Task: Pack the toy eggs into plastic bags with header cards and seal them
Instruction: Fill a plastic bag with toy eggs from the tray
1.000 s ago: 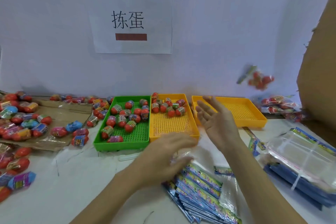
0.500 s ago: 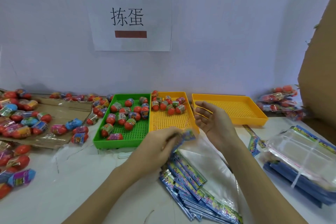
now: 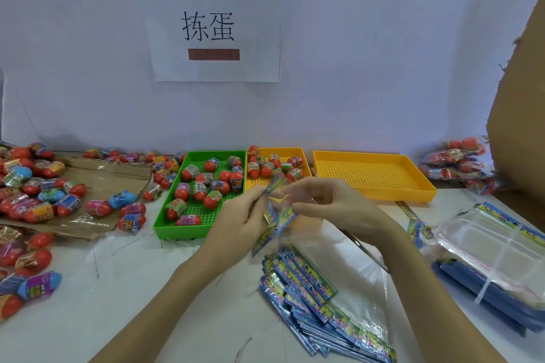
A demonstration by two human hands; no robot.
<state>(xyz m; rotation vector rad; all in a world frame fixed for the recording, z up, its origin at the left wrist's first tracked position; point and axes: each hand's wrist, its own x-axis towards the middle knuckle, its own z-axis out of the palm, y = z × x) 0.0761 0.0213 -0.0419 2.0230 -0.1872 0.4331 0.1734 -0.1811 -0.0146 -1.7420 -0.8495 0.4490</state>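
- Both hands are up over the worktop [image 3: 124, 298], working one bag [image 3: 277, 216] between them, just above the stack [image 3: 318, 303] of flat bags.
- Left hand [image 3: 236, 221] pinches the bag's printed header card [image 3: 272, 219] with curled fingers; right hand [image 3: 333, 206] has thumb and fingers curled onto the clear film beside the card.
- Step in hand, as I read it: opening the mouth of a fresh bag (no egg in it that I can see).
- Next call: spread the mouth wide enough, then reach for eggs [image 3: 203, 186], which sit close by in the green tray [image 3: 165, 221] and at the far end of the middle yellow tray [image 3: 306, 168].
- More eggs lie loose on the cardboard [image 3: 97, 180] at the left; the right-hand yellow tray [image 3: 374, 177] shows only its perforated floor.
- Filled bags [image 3: 460, 162] are heaped at the far right by a cardboard wall [image 3: 519, 132], so I judge the job well under way.
- Hard to make out: the bag's clear film nearly vanishes against the hands and the worktop, so I cannot tell if the mouth is open yet.
- The right fingertips are blurred (their exact hold is a guess); another bundle of bags [image 3: 495, 247] runs off the right edge.
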